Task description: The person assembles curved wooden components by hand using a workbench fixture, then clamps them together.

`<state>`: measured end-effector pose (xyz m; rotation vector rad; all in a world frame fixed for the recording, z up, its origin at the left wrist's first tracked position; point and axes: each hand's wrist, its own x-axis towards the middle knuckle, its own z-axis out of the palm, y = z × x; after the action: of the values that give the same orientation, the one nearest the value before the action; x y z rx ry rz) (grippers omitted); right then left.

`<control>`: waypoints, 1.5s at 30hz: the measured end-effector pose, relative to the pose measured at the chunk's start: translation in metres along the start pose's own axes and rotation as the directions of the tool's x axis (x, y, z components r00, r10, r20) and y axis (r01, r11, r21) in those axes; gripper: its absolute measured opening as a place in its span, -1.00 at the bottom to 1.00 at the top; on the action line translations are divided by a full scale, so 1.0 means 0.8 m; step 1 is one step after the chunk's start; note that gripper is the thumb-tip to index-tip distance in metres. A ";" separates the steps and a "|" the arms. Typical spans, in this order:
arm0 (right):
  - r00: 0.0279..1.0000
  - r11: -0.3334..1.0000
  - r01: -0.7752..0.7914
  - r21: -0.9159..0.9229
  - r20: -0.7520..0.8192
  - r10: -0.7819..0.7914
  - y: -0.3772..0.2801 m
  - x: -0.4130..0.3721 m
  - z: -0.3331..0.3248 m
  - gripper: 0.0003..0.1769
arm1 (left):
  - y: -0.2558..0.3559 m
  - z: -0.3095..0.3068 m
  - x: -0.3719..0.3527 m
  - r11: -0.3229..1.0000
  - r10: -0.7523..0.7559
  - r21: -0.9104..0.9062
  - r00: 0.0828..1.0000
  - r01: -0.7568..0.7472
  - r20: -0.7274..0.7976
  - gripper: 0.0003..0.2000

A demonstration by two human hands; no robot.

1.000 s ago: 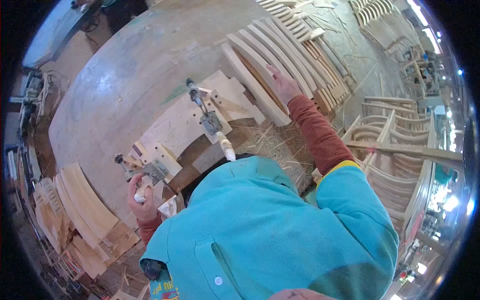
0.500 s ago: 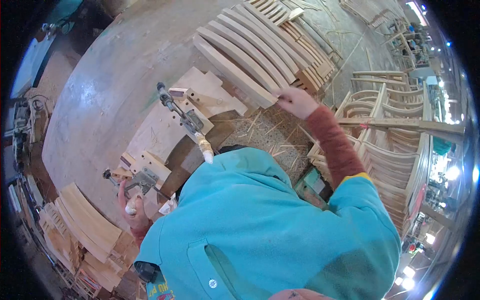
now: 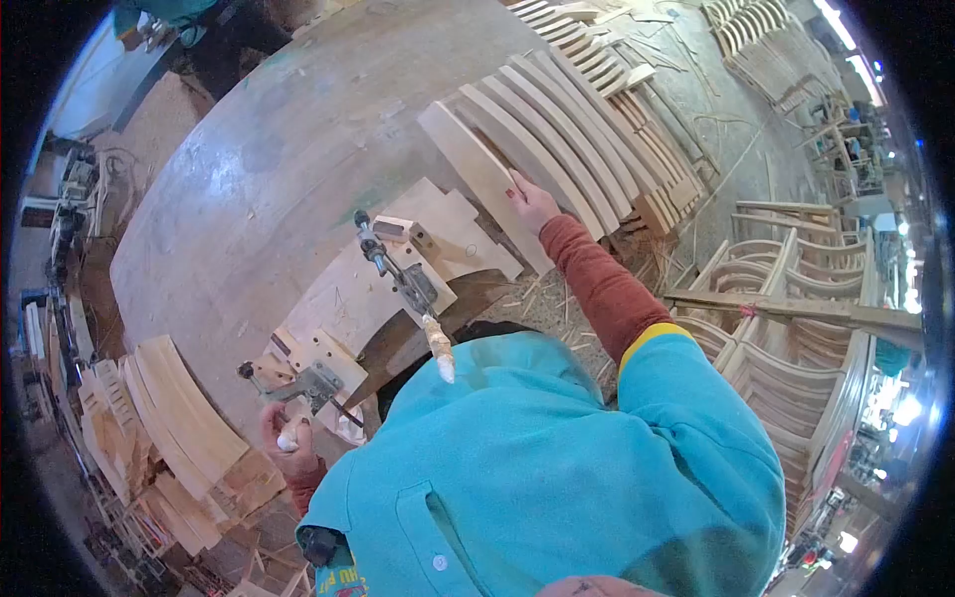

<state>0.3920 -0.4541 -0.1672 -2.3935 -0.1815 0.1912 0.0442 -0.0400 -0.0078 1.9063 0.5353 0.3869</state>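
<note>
At the upper middle, my right hand (image 3: 532, 202) grips the edge of a curved wooden slat (image 3: 473, 171), which lies apart from a row of similar slats (image 3: 557, 129). Lower left, my left hand (image 3: 288, 440) is wrapped round the white-wrapped handle (image 3: 287, 438) of a toggle clamp (image 3: 313, 383). That clamp sits on a flat wooden jig (image 3: 343, 298). A second toggle clamp (image 3: 403, 274) with a taped handle is on the jig's other end, with neither hand on it.
Curved wooden boards (image 3: 184, 418) are stacked at the lower left. Curved frames (image 3: 796, 338) stand at the right with a wooden bar across them. Offcuts litter the floor beside the table (image 3: 288, 149). A co-worker's sleeve (image 3: 164, 10) shows at the top left.
My right hand has moved to a place further up the slat's side, and the slat has turned away from the row. My left hand's raised finger has curled in around the handle.
</note>
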 end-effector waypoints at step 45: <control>0.840 0.987 -0.087 0.135 0.542 0.000 -0.296 -0.190 -0.051 -0.37 | -0.025 0.012 0.359 0.946 -0.214 0.325 0.706 -0.024 0.675 -0.53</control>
<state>0.2325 -0.3356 0.0359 -2.1322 -0.3589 0.8779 0.2883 0.1123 -0.0243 2.1258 0.1700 -0.5406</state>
